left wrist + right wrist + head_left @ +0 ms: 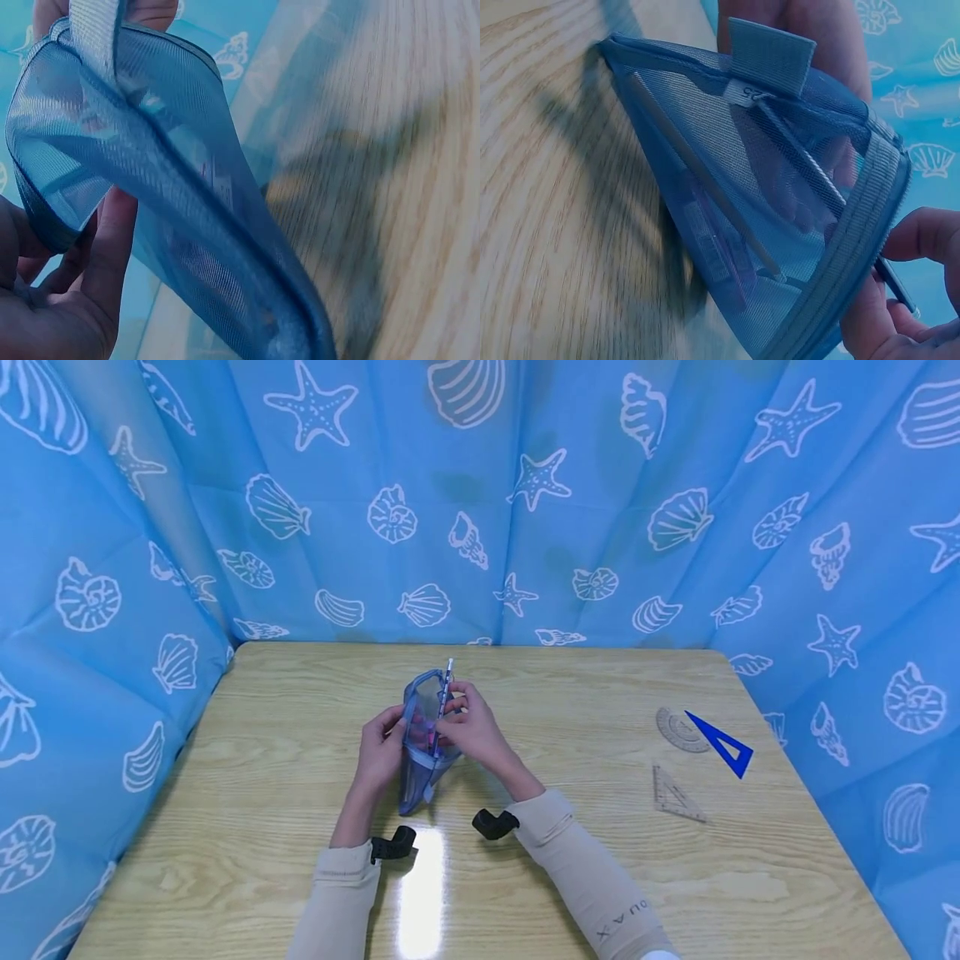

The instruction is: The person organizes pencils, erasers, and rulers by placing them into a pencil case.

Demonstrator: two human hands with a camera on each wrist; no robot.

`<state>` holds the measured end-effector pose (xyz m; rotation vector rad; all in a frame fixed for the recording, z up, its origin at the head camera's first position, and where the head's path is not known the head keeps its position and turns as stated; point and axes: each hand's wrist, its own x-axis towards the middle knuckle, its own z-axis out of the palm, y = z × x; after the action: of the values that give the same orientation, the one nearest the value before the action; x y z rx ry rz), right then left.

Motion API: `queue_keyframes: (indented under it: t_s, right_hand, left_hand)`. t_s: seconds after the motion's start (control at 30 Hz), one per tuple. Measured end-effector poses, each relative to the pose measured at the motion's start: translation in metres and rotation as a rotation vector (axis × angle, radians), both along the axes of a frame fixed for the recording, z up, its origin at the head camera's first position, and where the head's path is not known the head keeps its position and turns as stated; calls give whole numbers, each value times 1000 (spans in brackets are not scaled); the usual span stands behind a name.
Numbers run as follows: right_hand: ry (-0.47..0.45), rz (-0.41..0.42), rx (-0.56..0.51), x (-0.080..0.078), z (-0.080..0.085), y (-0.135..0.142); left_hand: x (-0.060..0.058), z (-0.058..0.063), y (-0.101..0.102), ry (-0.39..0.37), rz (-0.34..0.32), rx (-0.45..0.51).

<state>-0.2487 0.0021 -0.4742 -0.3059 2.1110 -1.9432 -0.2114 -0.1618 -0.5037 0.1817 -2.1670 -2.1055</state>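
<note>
Over the bench (285, 735): mesh pouch (422, 764), rim gripped by your left hand (381, 747). Your right hand (474, 727) pinches a pencil (445, 690), part-way in the mouth. If that rim goes slack, pencil could snag; shove too hard, its lower end might pierce mesh.

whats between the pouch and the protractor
In the head view, the right hand at the pouch, then bare table up to the protractor.

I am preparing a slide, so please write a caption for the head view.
The left hand grips a blue mesh pouch while the right hand pinches a pencil partly inside it.
</note>
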Motion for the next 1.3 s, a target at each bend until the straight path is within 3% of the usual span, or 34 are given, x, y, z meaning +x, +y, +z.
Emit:
queue_keyframes:
  t_s: [0.37, 0.77, 1.3]
  right_hand:
    - [42, -4, 136, 2, -4, -3]
    - [21, 48, 240, 4, -2, -6]
    - [21, 45, 358, 7, 1, -5]
  left_hand:
    - [-1, 0, 5, 29, 18, -18]
    - [-2, 2, 11, 33, 56, -22]
    - [-3, 1, 16, 41, 76, -39]
